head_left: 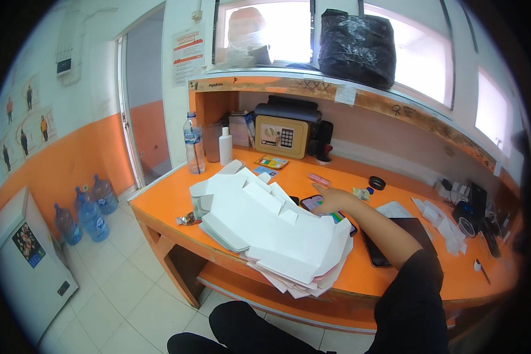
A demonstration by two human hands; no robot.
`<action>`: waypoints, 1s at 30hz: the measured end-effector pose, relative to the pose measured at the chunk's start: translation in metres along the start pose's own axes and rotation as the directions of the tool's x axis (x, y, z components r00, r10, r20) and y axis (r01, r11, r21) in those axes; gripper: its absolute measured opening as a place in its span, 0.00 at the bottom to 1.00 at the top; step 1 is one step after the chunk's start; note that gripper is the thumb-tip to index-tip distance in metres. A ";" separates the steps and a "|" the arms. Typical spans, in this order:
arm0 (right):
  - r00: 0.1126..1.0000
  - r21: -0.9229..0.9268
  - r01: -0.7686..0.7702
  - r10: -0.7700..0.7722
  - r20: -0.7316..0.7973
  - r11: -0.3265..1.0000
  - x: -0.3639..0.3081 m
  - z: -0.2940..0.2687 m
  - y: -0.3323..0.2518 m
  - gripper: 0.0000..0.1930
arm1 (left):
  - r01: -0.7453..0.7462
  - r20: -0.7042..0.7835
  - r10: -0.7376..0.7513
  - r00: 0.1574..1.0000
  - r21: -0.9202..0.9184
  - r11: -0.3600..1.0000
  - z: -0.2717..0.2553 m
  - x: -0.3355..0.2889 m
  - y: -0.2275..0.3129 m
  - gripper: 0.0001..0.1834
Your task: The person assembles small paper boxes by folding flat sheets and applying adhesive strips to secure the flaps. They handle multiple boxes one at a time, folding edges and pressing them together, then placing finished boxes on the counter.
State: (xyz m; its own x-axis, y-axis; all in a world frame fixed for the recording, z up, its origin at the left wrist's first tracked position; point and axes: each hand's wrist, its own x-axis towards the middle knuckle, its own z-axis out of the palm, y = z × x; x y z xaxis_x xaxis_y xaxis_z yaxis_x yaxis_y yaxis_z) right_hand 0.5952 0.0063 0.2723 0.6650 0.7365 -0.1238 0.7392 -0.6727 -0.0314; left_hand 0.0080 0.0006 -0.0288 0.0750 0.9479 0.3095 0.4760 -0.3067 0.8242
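Surface: orange surface [395,277], white paper stack [277,236] spread wide.
Right hand [330,200]: fingers flat, loosely open, touching phone [312,203], gripping nothing.
Left hand: unseen.
Care: press lightly, avoid the stack.

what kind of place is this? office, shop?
Probably a small office or service counter: an orange desk with a small safe, a heap of white papers and water jugs on the tiled floor. The right hand reaches over it.

Daylight came through bright windows [422,56] above a long orange desk [389,277] with a raised orange shelf [277,84] along its far edge. The left wall [59,147] was white above and orange below. Pale square floor tiles [124,283] ran toward an open doorway [144,100] at far left.
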 end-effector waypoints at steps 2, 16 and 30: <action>1.000 -0.004 -0.013 0.013 -0.015 1.000 0.006 0.005 0.004 0.60 | -0.034 0.038 0.031 0.999 0.079 0.996 0.001 0.004 0.007 0.21; 0.921 -0.107 0.353 -0.365 -0.137 0.930 0.026 0.007 -0.013 0.26 | 0.002 0.108 -0.009 0.994 0.069 0.998 0.009 0.013 0.012 0.21; 0.875 -0.087 0.460 -0.468 -0.125 0.884 0.036 0.015 -0.027 0.31 | 0.000 0.103 -0.011 0.995 0.112 0.994 0.010 0.012 0.007 0.19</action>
State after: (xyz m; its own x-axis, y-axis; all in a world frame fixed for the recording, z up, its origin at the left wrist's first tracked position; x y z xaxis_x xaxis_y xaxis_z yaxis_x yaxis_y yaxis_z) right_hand 0.5974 0.0503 0.2542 0.2493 0.9680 0.0299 0.9684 -0.2495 0.0021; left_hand 0.0204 0.0109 -0.0242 0.1597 0.9551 0.2494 0.5711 -0.2954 0.7658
